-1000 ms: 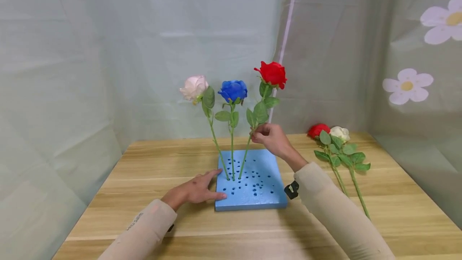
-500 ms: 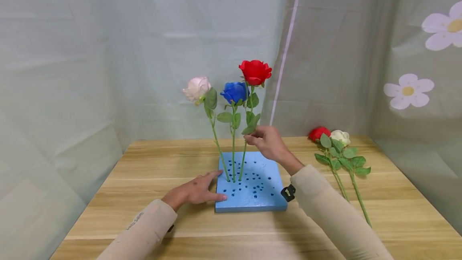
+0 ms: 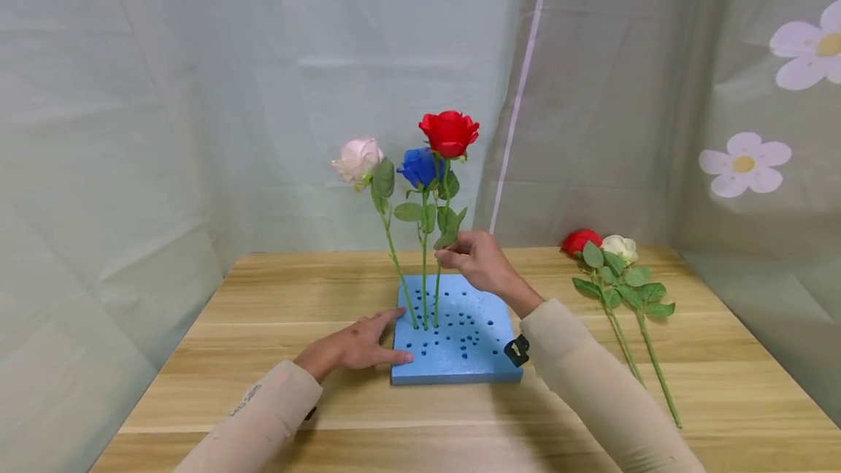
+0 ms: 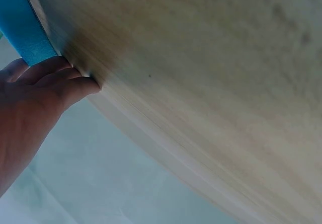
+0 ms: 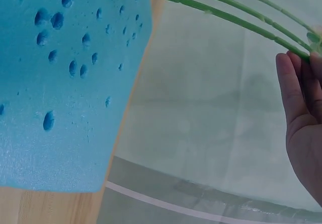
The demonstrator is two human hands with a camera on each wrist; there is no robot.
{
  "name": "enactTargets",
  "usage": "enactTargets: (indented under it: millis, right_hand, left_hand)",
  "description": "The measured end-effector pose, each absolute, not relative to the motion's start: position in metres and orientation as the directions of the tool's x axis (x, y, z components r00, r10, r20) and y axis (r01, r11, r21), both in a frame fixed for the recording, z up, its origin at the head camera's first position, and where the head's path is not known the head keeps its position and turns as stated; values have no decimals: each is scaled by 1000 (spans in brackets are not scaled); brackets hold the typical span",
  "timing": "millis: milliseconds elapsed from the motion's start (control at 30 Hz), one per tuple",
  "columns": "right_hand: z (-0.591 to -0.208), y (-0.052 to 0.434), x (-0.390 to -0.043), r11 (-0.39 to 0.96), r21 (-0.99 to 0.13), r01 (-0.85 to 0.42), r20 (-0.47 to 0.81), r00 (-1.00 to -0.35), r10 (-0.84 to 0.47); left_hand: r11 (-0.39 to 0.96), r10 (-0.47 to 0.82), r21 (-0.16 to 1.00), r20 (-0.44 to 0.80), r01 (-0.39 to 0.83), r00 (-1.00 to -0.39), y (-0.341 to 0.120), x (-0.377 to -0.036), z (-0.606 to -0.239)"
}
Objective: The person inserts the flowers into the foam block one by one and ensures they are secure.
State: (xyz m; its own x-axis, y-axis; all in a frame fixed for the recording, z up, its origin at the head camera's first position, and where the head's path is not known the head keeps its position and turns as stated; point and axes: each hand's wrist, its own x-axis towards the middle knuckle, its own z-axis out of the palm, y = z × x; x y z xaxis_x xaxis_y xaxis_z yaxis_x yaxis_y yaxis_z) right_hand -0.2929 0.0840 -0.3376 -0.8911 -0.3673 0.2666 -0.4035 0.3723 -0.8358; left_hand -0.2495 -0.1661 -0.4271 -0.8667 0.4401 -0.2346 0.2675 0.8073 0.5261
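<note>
The head view looks forward and down over the wooden table (image 3: 315, 290) from its near side. Both wrist views are closer and tilted: the left faces along the table past the left hand (image 4: 40, 93), the right across the blue perforated board (image 5: 70, 156), which all three share.

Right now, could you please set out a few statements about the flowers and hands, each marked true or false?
1. The pale pink rose and blue rose stand in the blue board. True.
2. The left hand grips a rose. False: the left hand touches the board's left side.
3. The right hand pinches the standing red rose. True.
4. The white rose stands upright. False: the white rose lies beside another red rose.
</note>
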Motion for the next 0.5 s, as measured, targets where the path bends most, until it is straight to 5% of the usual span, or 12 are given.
enactTargets:
  millis: [500]
  right_hand:
    - [-342,85,-298,358,-843,-402,264,-888,-377]
  left_hand:
    - [813,431,523,-246,256,-868,-166,-251,-429]
